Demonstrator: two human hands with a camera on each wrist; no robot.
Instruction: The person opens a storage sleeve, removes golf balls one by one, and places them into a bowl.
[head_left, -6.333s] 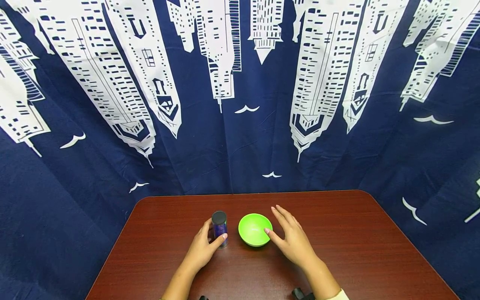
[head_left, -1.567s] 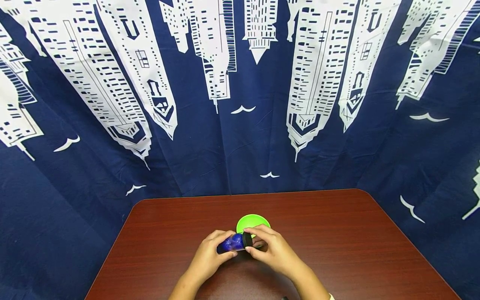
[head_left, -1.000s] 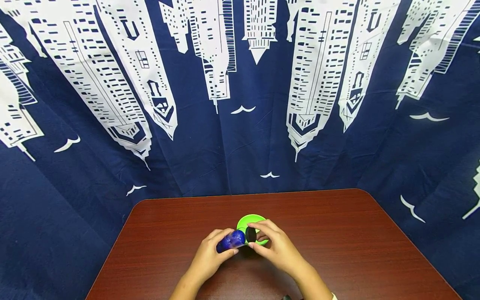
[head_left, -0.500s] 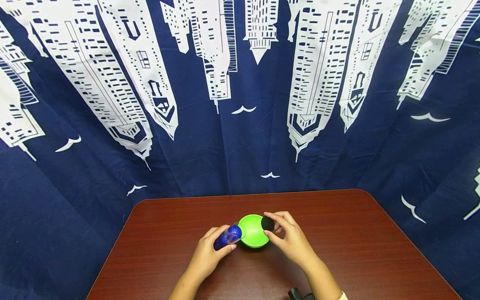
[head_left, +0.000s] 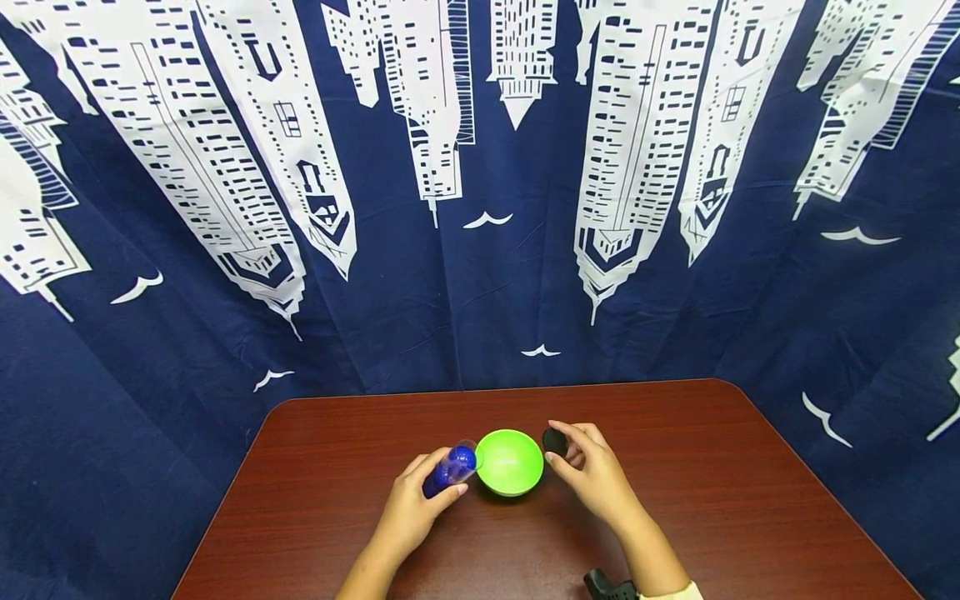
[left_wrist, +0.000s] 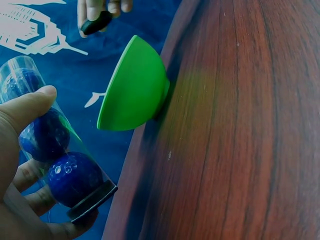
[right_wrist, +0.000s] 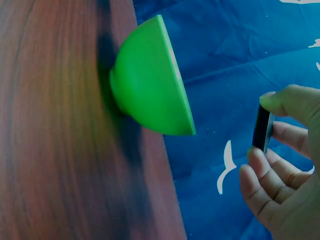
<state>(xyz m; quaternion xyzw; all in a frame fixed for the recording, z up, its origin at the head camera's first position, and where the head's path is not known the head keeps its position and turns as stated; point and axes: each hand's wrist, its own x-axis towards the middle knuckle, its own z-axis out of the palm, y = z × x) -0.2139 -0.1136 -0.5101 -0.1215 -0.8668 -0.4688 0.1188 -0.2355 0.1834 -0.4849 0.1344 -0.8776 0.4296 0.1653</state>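
Note:
My left hand [head_left: 408,504] grips a clear tube [head_left: 452,472] at the bowl's left, tilted with its uncapped end toward the green bowl [head_left: 510,462]. In the left wrist view, blue dimpled balls [left_wrist: 75,179] like golf balls sit stacked inside, and a black base cap [left_wrist: 93,201] closes the lower end. To the bowl's right, my right hand [head_left: 597,479] pinches a round black lid [head_left: 555,442] between thumb and fingers. The lid is seen edge-on in the right wrist view and is apart from the tube. The bowl stands upright on the table; its inside shows no contents.
The brown wooden table [head_left: 712,483] extends to both sides of the hands. Behind it hangs a dark blue curtain [head_left: 405,333] printed with white buildings and birds. A black wrist device [head_left: 609,587] is on the right forearm.
Earlier the left hand picked up the upright tube and the right hand took hold of its lid. The lid came off and moved right past the bowl; the tube moved slightly left.

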